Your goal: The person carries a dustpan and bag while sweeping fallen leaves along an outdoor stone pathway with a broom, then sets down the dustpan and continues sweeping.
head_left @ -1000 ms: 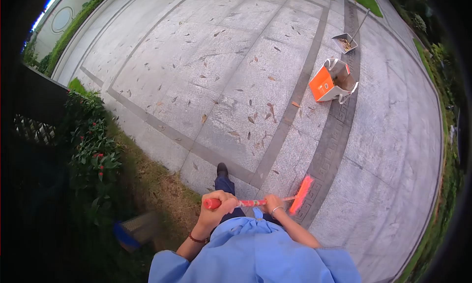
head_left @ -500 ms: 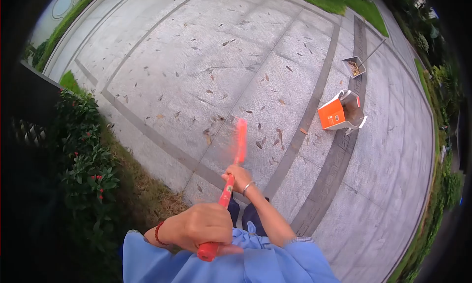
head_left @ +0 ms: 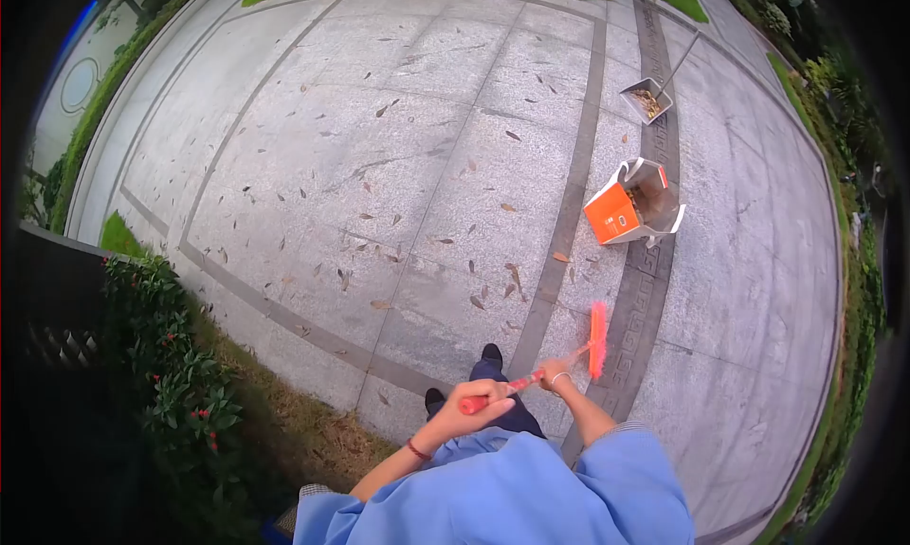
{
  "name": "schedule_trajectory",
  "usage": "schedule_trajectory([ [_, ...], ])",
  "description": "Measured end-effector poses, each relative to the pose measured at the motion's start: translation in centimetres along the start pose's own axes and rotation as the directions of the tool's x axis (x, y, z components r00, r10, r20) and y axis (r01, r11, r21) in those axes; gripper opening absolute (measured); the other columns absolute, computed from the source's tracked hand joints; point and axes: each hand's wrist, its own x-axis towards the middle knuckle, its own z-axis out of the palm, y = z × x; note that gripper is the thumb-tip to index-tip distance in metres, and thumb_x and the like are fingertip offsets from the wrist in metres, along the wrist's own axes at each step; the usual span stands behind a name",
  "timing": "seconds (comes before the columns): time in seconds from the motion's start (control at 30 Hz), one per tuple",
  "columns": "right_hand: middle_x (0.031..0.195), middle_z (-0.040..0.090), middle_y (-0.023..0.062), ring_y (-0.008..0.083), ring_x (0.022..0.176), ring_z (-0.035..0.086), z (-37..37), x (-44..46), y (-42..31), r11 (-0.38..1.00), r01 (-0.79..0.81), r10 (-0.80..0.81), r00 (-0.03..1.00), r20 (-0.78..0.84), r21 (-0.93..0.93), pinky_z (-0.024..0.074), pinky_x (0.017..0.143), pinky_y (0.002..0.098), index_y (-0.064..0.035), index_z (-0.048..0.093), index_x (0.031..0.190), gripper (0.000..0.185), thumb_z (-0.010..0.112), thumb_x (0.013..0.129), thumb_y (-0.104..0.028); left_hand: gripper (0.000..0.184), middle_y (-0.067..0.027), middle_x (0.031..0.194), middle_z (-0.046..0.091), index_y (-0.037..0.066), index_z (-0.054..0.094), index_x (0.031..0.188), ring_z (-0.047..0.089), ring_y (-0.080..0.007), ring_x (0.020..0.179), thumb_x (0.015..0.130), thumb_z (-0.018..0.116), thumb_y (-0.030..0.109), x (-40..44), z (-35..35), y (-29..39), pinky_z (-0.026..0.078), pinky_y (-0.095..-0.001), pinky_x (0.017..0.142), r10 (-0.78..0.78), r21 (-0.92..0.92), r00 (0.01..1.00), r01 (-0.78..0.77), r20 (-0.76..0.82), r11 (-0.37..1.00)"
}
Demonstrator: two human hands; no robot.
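Note:
A broom with a red handle (head_left: 523, 384) slants across in front of my body. Near the handle's end, my left hand (head_left: 483, 399) is closed round it, a red bracelet on the wrist. Farther down, my right hand (head_left: 555, 371) grips the same handle. The pinkish-red bristle head (head_left: 598, 341) is out to the right, beside the dark patterned strip of paving; whether it touches the ground I cannot tell. Dry leaves (head_left: 515, 278) lie scattered over the paving ahead of my feet.
An open orange and white cardboard box (head_left: 614, 215) stands ahead on the right. Beyond it is a long-handled dustpan (head_left: 648, 101) with leaves inside. A flowering shrub (head_left: 180, 355) and dry grass border the left. My dark shoes (head_left: 491, 354) are on the paving.
The broom head has swung from straight ahead to the right, and the handle now lies flatter. Both hands have moved right with it. One foot is now visible farther forward.

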Motion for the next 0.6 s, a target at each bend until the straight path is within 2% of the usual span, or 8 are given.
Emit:
schedule_trajectory([
  [0.03, 0.086, 0.062, 0.0159, 0.0317, 0.081, 0.060, -3.6, -0.1, -3.2, 0.986, -0.043, 0.050, 0.998, -0.034, 0.161, 0.0475, 0.070, 0.0420, -0.0071, 0.064, 0.081, 0.020, 0.061, 0.068, -0.023, 0.025, 0.0005, 0.063, 0.048, 0.004, 0.042, 0.060, 0.046, -0.0072, 0.065, 0.077, 0.059, 0.000, 0.2, -2.3, 2.0, 0.042, -0.0267, 0.076, -0.100, 0.011, 0.994, 0.101, -0.047, 0.995],
  [0.07, 0.074, 0.061, 0.0159, 0.0349, 0.069, 0.060, -3.1, 2.3, -5.6, 0.980, 0.124, -0.074, 0.955, -0.287, 0.157, 0.0485, 0.061, 0.0425, -0.0078, 0.060, 0.069, 0.016, 0.063, 0.065, -0.023, 0.025, -0.0009, 0.063, 0.050, 0.004, 0.043, 0.059, 0.047, -0.0077, 0.065, 0.076, 0.060, -0.001, 0.1, -4.3, 3.7, 0.042, -0.0314, 0.082, -0.091, -0.042, 0.988, 0.086, -0.126, 0.995],
  [0.13, 0.078, 0.058, 0.0155, 0.0344, 0.073, 0.058, -7.0, 3.8, -12.7, 0.928, 0.256, -0.156, 0.927, -0.341, 0.272, 0.0464, 0.061, 0.0444, -0.0078, 0.057, 0.073, 0.023, 0.063, 0.069, -0.029, 0.022, -0.0018, 0.061, 0.051, 0.003, 0.044, 0.059, 0.049, -0.0100, 0.062, 0.074, 0.058, -0.005, -0.2, -6.8, 9.3, 0.042, -0.0343, 0.083, -0.037, 0.106, 0.973, 0.062, -0.230, 0.992],
  [0.2, 0.087, 0.056, 0.0129, 0.0316, 0.083, 0.056, -10.9, 4.8, -18.4, 0.837, 0.341, -0.199, 0.919, -0.341, 0.429, 0.0458, 0.068, 0.0424, -0.0075, 0.054, 0.078, 0.021, 0.063, 0.067, -0.023, 0.023, -0.0025, 0.059, 0.051, 0.004, 0.044, 0.057, 0.050, -0.0132, 0.059, 0.070, 0.060, -0.005, 0.6, -6.6, 14.2, 0.043, -0.0348, 0.079, 0.023, 0.251, 0.952, 0.057, -0.306, 0.966],
  [0.33, 0.079, 0.055, 0.0112, 0.0316, 0.075, 0.055, -14.4, 8.0, -22.4, 0.671, 0.653, -0.425, 0.726, -0.541, 0.350, 0.0438, 0.062, 0.0411, -0.0074, 0.051, 0.071, 0.021, 0.059, 0.074, -0.027, 0.025, -0.0050, 0.056, 0.048, 0.004, 0.044, 0.057, 0.050, -0.0207, 0.054, 0.061, 0.069, 0.000, 2.9, -5.3, 17.0, 0.045, -0.0343, 0.068, 0.156, 0.610, 0.983, -0.067, -0.094, 0.789],
  [0.47, 0.076, 0.055, 0.0091, 0.0297, 0.073, 0.056, -18.5, 3.3, -22.7, 0.678, 0.672, -0.486, 0.714, -0.503, 0.298, 0.0444, 0.062, 0.0405, -0.0080, 0.051, 0.070, 0.017, 0.059, 0.072, -0.023, 0.029, -0.0051, 0.055, 0.049, 0.004, 0.047, 0.058, 0.053, -0.0226, 0.054, 0.060, 0.074, 0.013, 1.8, -4.1, 20.2, 0.046, -0.0342, 0.062, 0.281, 0.599, 0.960, -0.222, -0.005, 0.770],
  [0.57, 0.076, 0.057, 0.0083, 0.0285, 0.072, 0.058, -18.3, -0.7, -20.6, 0.778, 0.547, -0.368, 0.796, -0.482, 0.310, 0.0453, 0.061, 0.0410, -0.0089, 0.053, 0.070, 0.011, 0.058, 0.069, -0.018, 0.029, -0.0063, 0.052, 0.052, 0.002, 0.049, 0.056, 0.052, -0.0217, 0.047, 0.063, 0.072, 0.018, -0.7, -6.0, 19.9, 0.045, -0.0368, 0.058, 0.399, 0.355, 0.912, -0.343, -0.098, 0.870],
  [0.6, 0.076, 0.057, 0.0087, 0.0288, 0.073, 0.058, -17.6, -1.4, -19.1, 0.834, 0.463, -0.301, 0.838, -0.456, 0.301, 0.0459, 0.061, 0.0413, -0.0092, 0.054, 0.072, 0.010, 0.057, 0.068, -0.017, 0.028, -0.0065, 0.053, 0.052, 0.002, 0.049, 0.056, 0.052, -0.0209, 0.049, 0.064, 0.071, 0.017, -0.8, -6.7, 19.3, 0.046, -0.0373, 0.061, 0.330, 0.271, 0.938, -0.292, -0.104, 0.917],
])
